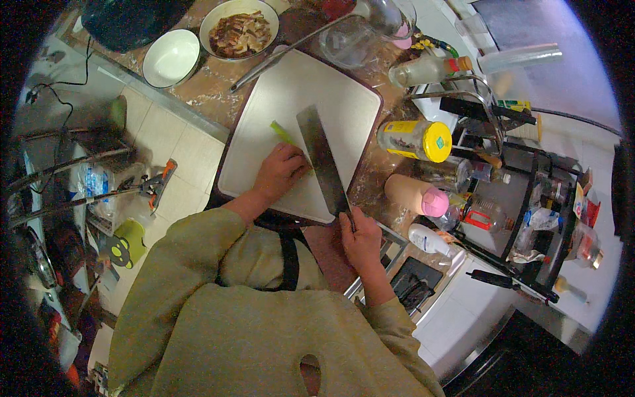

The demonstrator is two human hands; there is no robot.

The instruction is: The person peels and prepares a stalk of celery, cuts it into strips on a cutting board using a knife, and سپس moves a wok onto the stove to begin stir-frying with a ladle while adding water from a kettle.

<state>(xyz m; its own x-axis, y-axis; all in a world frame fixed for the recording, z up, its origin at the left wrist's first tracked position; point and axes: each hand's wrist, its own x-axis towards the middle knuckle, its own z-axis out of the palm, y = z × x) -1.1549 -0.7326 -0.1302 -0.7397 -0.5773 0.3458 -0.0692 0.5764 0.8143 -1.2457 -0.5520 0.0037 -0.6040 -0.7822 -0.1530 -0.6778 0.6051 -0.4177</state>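
Note:
A white cutting board [268, 104] with a dark rim lies before me on the marbled brown counter. On it, my left hand [283, 168] presses down a green vegetable stalk [281, 131], whose end sticks out past the fingertips. My right hand [361, 235] grips the handle of a wide-bladed cleaver [321, 159]. The blade slants across the board just right of my left fingers; whether it touches the stalk cannot be told. Beyond the board stand a bowl of sliced cooked food, perhaps meat [240, 32], and a white bowl [171, 58] with nothing visible in it.
A long metal utensil [292, 47] lies over the board's far corner. Along the right stand a yellow-lidded jar [416, 140], a pink-capped container [415, 194], a white bottle [429, 240], a glass bottle [426, 69] and a black rack [521, 213]. The counter's edge [198, 111] runs at left.

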